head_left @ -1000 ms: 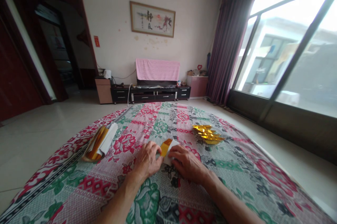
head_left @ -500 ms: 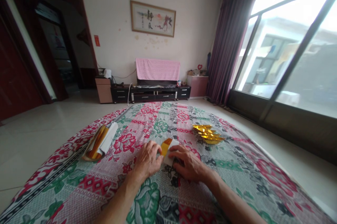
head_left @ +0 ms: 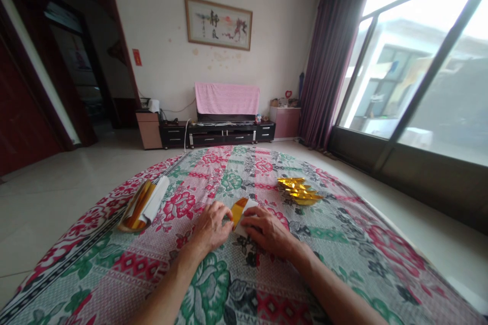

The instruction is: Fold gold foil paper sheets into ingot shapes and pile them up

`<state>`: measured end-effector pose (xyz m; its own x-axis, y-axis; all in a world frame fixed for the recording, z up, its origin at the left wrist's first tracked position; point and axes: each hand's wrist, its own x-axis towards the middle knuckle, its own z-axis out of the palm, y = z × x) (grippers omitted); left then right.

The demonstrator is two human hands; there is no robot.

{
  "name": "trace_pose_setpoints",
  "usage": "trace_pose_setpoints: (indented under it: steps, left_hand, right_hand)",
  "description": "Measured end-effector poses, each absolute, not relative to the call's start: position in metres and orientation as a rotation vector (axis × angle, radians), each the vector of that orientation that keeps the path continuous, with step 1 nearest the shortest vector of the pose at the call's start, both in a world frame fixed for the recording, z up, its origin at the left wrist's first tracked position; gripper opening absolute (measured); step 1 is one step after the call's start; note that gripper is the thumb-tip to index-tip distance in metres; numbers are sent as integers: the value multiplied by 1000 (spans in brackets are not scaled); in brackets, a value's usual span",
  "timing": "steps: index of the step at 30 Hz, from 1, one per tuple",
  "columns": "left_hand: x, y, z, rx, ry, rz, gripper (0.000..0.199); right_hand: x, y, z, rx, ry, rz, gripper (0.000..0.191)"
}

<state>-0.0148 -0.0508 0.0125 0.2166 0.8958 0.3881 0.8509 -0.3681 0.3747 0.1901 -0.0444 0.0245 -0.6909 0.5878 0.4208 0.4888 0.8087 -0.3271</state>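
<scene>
Between my two hands is a sheet of gold foil paper (head_left: 239, 209), partly folded, gold on one face and white on the other. My left hand (head_left: 214, 226) pinches its left edge between thumb and fingers. On the white part, at the right, the fingers of my right hand (head_left: 267, 227) are curled and pressed down. The paper lies low on the flowered tablecloth (head_left: 213, 289). To the right, beyond my right hand, sits a row of folded gold paper pieces (head_left: 301, 191). At the left rests a loosely rolled stack of gold and white paper sheets (head_left: 144, 205).
The cloth covers a large round-edged table. Past it stand a low black cabinet (head_left: 221, 134) and a screen draped with a pink towel (head_left: 227, 98). A purple curtain (head_left: 320, 60) and windows are on the right; a dark doorway (head_left: 76, 60) opens on the left.
My right hand has shifted slightly left over the white part, and the gold part now looks wider. My left hand keeps its pinch. The camera view has moved a little.
</scene>
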Motion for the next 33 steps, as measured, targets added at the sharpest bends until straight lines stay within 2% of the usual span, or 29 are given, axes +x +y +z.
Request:
trace_pose_setpoints:
  steps: [7, 23, 33]
  left_hand:
    - [-15, -50, 14, 2410, 1693, 837, 28]
    - [-8, -47, 11, 2362, 1786, 897, 11]
    - [-3, -51, 10, 2377, 1846, 937, 11]
  right_hand:
    - [189, -45, 18, -836, -2442, 231, 35]
    - [182, -53, 27, -862, -2478, 125, 26]
    - [182, -53, 26, -867, -2481, 134, 27]
